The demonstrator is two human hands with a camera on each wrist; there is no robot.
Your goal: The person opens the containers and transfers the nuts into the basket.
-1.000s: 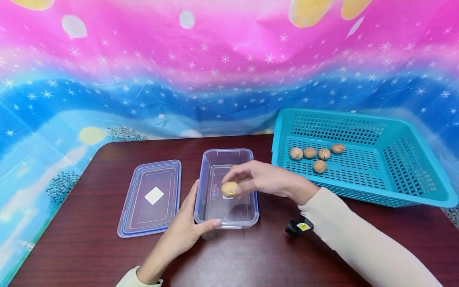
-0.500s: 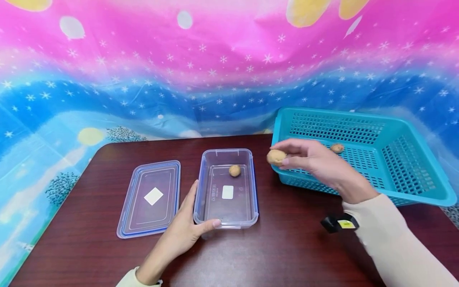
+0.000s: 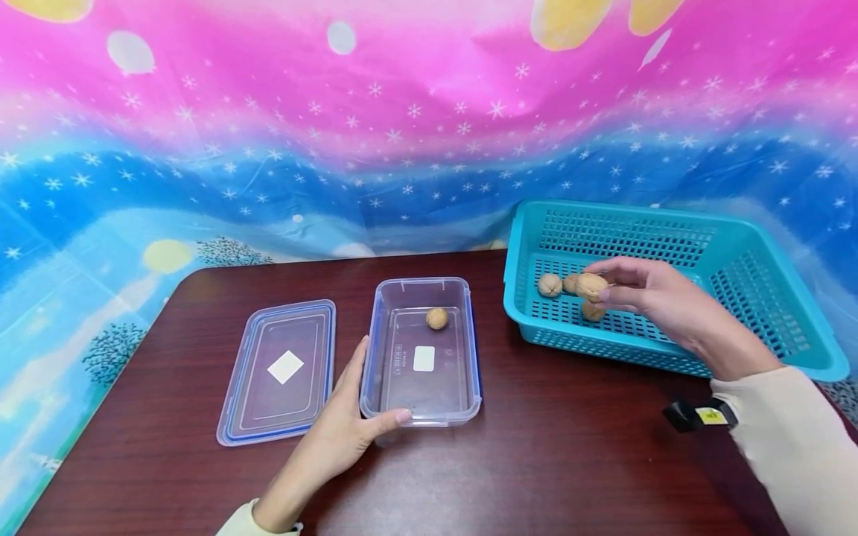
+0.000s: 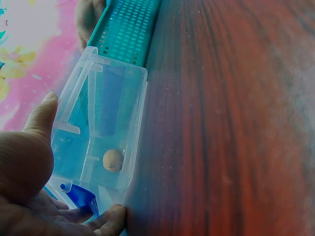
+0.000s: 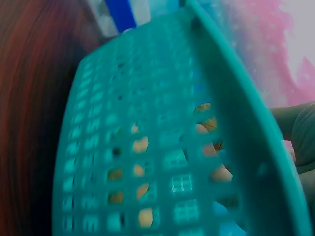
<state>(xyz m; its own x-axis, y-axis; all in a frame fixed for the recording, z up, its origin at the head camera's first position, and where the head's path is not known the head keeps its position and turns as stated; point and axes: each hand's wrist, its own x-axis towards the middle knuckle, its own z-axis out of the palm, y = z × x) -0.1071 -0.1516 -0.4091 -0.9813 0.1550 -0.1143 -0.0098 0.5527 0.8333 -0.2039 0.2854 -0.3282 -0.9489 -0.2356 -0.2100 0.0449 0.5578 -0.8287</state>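
Observation:
In the head view my left hand (image 3: 342,428) grips the near left corner of a clear plastic food container (image 3: 395,387), thumb over the near rim. One walnut (image 3: 437,318) lies inside it toward the back, and the left wrist view shows that walnut (image 4: 113,160) through the clear wall. My right hand (image 3: 660,301) pinches another walnut (image 3: 591,287) between thumb and fingers, over the left half of a teal basket (image 3: 570,344). Beneath and beside it, several walnuts (image 3: 550,285) rest on the basket floor, some covered by the hand. The basket wall (image 5: 162,64) fills much of the right wrist view.
A clear lid (image 3: 304,402) with a blue seal and a white diamond sticker lies left of the container. Everything stands on a dark red wooden table (image 3: 509,461). Behind hangs a pink and blue patterned cloth (image 3: 402,134).
My right hand has carried its walnut from above the container rightward to over the basket. The walnut inside the container has come into full view. My left hand has stayed at the container.

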